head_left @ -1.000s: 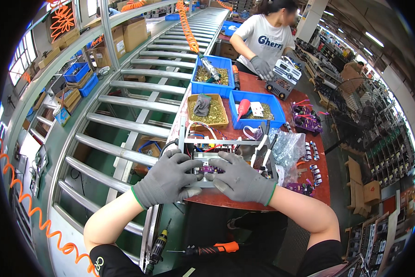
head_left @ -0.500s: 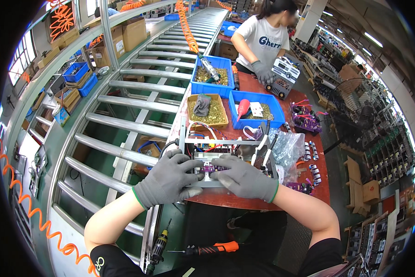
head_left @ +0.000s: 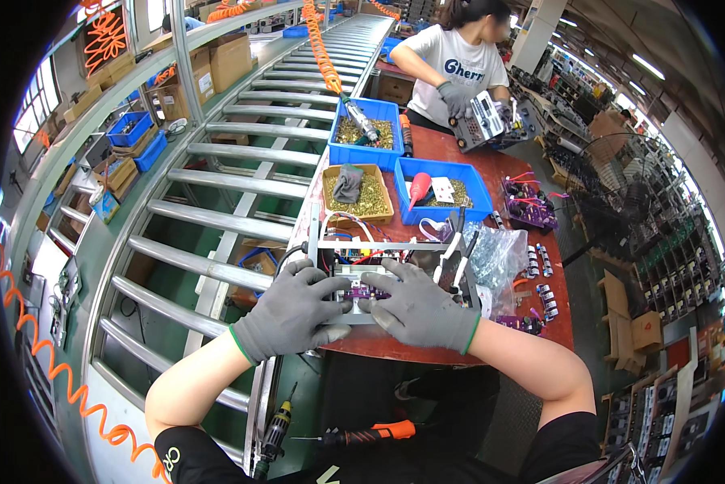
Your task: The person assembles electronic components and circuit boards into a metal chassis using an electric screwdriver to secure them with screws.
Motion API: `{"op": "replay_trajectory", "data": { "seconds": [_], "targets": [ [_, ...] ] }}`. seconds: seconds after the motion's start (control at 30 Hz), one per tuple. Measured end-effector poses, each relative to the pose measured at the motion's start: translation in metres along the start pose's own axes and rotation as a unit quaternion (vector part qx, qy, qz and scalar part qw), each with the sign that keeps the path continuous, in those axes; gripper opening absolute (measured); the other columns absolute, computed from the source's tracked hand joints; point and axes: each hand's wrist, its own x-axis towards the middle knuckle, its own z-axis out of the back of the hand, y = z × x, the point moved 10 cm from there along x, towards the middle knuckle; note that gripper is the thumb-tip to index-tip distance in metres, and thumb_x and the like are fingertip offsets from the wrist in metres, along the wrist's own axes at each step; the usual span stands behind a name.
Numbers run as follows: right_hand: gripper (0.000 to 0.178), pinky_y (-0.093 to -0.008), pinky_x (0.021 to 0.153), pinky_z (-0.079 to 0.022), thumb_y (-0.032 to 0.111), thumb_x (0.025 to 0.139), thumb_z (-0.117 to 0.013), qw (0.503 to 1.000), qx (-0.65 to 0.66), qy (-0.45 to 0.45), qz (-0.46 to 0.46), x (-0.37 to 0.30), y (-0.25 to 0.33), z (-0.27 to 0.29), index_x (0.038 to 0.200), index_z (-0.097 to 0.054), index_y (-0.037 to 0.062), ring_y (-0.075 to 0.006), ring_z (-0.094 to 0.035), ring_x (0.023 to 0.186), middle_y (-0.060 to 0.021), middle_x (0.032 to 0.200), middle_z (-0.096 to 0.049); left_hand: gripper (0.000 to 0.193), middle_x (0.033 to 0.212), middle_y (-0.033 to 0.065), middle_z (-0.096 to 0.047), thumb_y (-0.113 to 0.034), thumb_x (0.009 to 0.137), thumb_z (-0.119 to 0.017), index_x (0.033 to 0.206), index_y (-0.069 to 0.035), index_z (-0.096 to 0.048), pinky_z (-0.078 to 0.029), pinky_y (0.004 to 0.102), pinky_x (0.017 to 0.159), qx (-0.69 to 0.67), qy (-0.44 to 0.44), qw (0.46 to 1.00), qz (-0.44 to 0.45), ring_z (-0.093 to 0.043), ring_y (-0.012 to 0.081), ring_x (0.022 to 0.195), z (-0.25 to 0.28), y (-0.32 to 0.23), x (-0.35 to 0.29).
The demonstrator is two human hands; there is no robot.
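Both my hands wear grey gloves with green cuffs and work at the near side of an open metal chassis (head_left: 359, 319) on the red table. My left hand (head_left: 291, 313) bends its fingers over the near rail, their tips at the left end of a small purple circuit board (head_left: 362, 291). From the other side, my right hand (head_left: 429, 308) has its curled fingertips on the board's right end. The gloves partly hide the board. Coloured wires and parts fill the chassis behind it, and white-tipped black cables (head_left: 453, 256) lie over its right side.
Beyond the chassis stand a yellow tray (head_left: 389, 216) of brass-coloured fasteners and blue bins (head_left: 439, 216). A clear plastic bag (head_left: 500, 262) lies to the right. A roller conveyor (head_left: 217, 206) runs along the left. A co-worker (head_left: 459, 68) handles a metal unit. Power drivers (head_left: 391, 431) sit below the table.
My right hand's fingers have shifted and bent more over the board; the left hand stays nearly in place. The co-worker has lifted and tilted the metal unit.
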Motion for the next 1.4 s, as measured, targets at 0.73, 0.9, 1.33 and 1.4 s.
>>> {"op": "replay_trajectory", "data": {
  "seconds": [0.73, 0.9, 1.33, 1.4],
  "targets": [
    [0.031, -0.0592, 0.107, -0.043, 0.032, 0.101, -0.052, 0.992, -0.054, 0.115, -0.001, 0.011, 0.001, -0.006, 0.107, -0.076, 0.0130, -0.0415, -0.045, 0.136, -0.0139, 0.144, -0.053, 0.037, 0.128, 0.0052, -0.066, -0.050, 0.084, -0.075, 0.106, -0.020, -0.078, -0.045, 0.0464, 0.098, -0.013, 0.036, 0.999, -0.002, -0.060, 0.0293, 0.110, -0.001, 0.000, 0.008],
    [0.032, -0.0589, 0.107, -0.043, 0.034, 0.101, -0.052, 0.999, 0.010, 0.038, 0.001, 0.005, 0.003, -0.001, 0.111, -0.075, 0.0145, -0.0409, -0.046, 0.136, -0.0142, 0.143, -0.053, 0.035, 0.127, 0.0039, -0.066, -0.049, 0.083, -0.076, 0.099, -0.019, -0.079, -0.045, 0.0476, 0.100, 0.009, 0.074, 0.997, -0.017, -0.060, 0.0286, 0.111, -0.004, -0.002, 0.010],
    [0.041, -0.0654, 0.116, -0.031, 0.041, 0.107, -0.040, 0.991, 0.004, 0.133, -0.031, 0.006, -0.013, -0.017, 0.131, -0.069, 0.0262, -0.0460, -0.039, 0.142, -0.0160, 0.148, -0.049, 0.032, 0.120, 0.0033, -0.065, -0.046, 0.081, -0.077, 0.094, -0.017, -0.078, -0.045, 0.0456, 0.100, 0.007, 0.108, 0.994, -0.001, -0.059, 0.0276, 0.110, -0.011, 0.001, 0.017],
    [0.041, -0.0653, 0.116, -0.032, 0.041, 0.107, -0.039, 0.989, -0.034, 0.141, -0.026, 0.005, -0.011, -0.018, 0.132, -0.069, 0.0274, -0.0461, -0.040, 0.141, -0.0168, 0.149, -0.049, 0.033, 0.116, 0.0029, -0.064, -0.046, 0.083, -0.074, 0.091, -0.014, -0.077, -0.043, 0.0454, 0.099, 0.005, 0.094, 0.996, -0.006, -0.058, 0.0255, 0.107, -0.008, -0.001, 0.018]
  ]
}}
